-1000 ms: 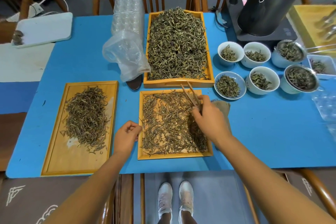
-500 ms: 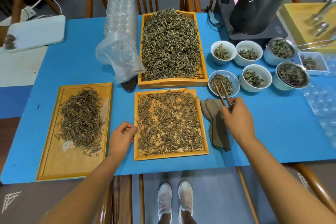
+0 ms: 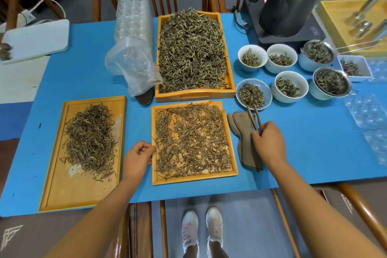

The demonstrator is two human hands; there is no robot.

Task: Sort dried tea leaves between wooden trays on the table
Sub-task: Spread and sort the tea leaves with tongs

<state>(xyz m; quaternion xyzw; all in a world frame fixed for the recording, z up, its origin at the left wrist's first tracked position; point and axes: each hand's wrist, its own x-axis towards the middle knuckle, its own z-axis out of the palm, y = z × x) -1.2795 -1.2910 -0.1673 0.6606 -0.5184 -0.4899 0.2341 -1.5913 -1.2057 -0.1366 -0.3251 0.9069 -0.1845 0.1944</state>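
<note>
Three wooden trays of dried tea leaves lie on the blue table. The near middle tray (image 3: 234,153) holds a thin spread of leaves. A left tray (image 3: 56,174) carries a heap, and a deep far tray (image 3: 195,96) is piled full. My right hand (image 3: 269,142) grips wooden tongs (image 3: 253,118), whose tips rest at the near edge of a blue saucer (image 3: 267,91) of leaves, right of the middle tray. My left hand (image 3: 137,158) is loosely curled, resting against the middle tray's left edge and holding nothing.
A folded grey cloth (image 3: 244,138) lies under my right hand. Several white bowls (image 3: 290,87) and strainer cups of tea stand at the right, behind them a dark kettle (image 3: 291,2). A clear plastic bag (image 3: 134,65) and plastic trays sit left of the far tray.
My right hand has carried the tongs from over the middle tray rightward to the blue saucer. My left hand has stayed at the tray's left edge.
</note>
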